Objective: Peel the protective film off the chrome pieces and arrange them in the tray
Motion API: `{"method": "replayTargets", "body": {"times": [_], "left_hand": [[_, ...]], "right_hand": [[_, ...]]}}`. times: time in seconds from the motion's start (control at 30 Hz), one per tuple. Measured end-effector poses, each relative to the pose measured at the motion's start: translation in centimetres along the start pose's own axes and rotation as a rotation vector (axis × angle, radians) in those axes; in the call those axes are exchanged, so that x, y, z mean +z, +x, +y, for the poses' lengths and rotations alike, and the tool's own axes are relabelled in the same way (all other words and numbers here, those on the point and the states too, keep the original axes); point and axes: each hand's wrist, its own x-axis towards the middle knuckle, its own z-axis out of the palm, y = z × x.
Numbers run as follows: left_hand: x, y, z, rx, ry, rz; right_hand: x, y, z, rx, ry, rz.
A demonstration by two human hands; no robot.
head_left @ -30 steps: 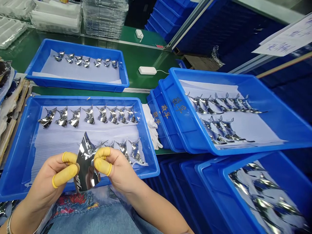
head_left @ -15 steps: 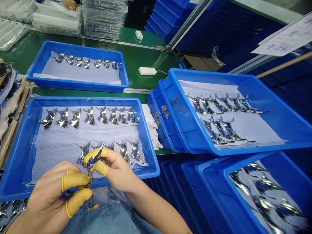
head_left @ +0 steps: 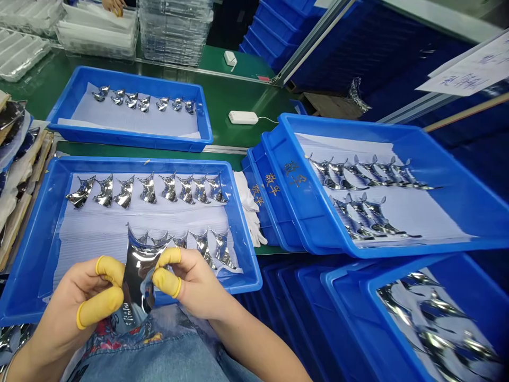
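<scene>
A shiny chrome curved part (head_left: 137, 278) stands upright between both my hands above my lap. My left hand (head_left: 85, 302) pinches its left edge with yellow finger cots on thumb and forefinger. My right hand (head_left: 186, 281) pinches its right edge, also with yellow cots. Just behind it is the near blue tray (head_left: 35, 254), lined with white foam, holding two rows of the same chrome parts (head_left: 169, 188).
A second blue tray (head_left: 202, 124) with one row of parts lies farther back on the green belt. Tilted stacked blue trays (head_left: 318, 233) with parts stand at the right, another tray (head_left: 350, 297) below them. White gloves (head_left: 248, 209) lie between trays. Another person's hand (head_left: 113, 5) shows at the top.
The chrome part was turned over flat half a second ago; it is now back upright between both hands, my left hand raised again to its left edge.
</scene>
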Motion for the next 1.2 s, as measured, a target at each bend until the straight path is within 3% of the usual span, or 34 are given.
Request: {"method": "replayTargets", "body": {"times": [0.17, 0.47, 0.83, 1.07, 1.2], "left_hand": [[0.6, 0.7, 0.4, -0.052, -0.132, -0.063], [0.1, 0.4, 1.1, -0.063, -0.096, 0.087], [0.2, 0.3, 0.5, -0.097, -0.133, -0.054], [0.7, 0.5, 0.6, -0.065, -0.149, -0.011], [0.6, 0.2, 1.1, 0.000, -0.073, 0.126]], "right_hand": [[0.4, 0.4, 0.4, 0.066, 0.094, 0.006], [0.2, 0.5, 0.8, 0.098, 0.133, -0.032], [-0.1, 0.1, -0.1, 0.049, 0.102, -0.019], [-0.2, 0.0, -0.1, 0.031, 0.115, -0.022], [-0.6, 0.2, -0.2, 0.026, 0.060, -0.015]]}}
